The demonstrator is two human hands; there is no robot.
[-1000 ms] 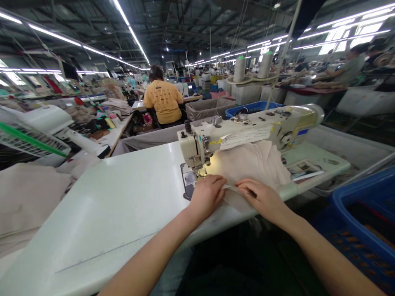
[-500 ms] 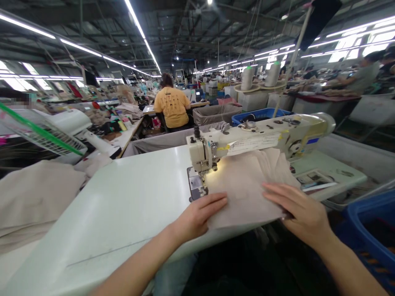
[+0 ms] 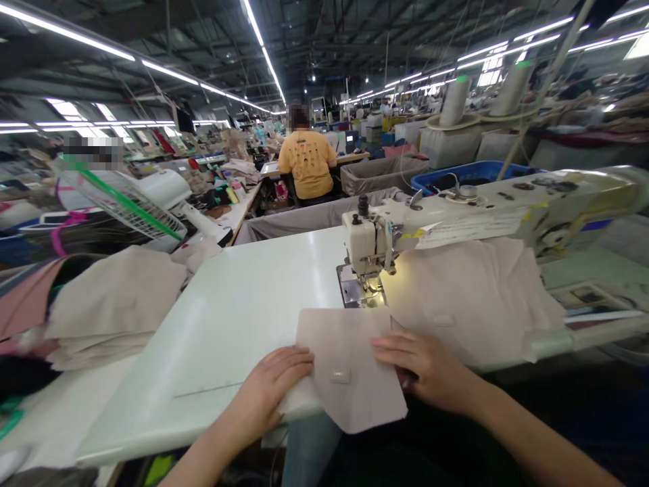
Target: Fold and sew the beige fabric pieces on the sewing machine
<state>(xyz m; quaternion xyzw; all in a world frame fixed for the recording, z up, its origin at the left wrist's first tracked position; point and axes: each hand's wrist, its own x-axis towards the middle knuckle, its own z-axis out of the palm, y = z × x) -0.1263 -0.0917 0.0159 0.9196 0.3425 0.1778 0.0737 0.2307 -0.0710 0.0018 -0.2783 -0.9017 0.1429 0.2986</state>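
Note:
A beige fabric panel with a small pale rectangular patch lies in front of the sewing machine, its lower part hanging past the table's front edge. Fingers of my left hand rest flat over the panel's left edge. My right hand pinches its right edge, fingers on top and thumb underneath. The panel's far edge is close to the lit needle area; whether it reaches under the presser foot I cannot make out. More beige panels lie stacked to the right, under the machine arm.
Beige cloth is piled left of the pale green table. Behind that pile stands a white fan. A person in a yellow shirt sits ahead. Thread cones and a blue basket are behind the machine.
Both hands have come leftward from the stacked panels, and one panel now lies between them in front of the needle. The view has turned, showing more of the left side.

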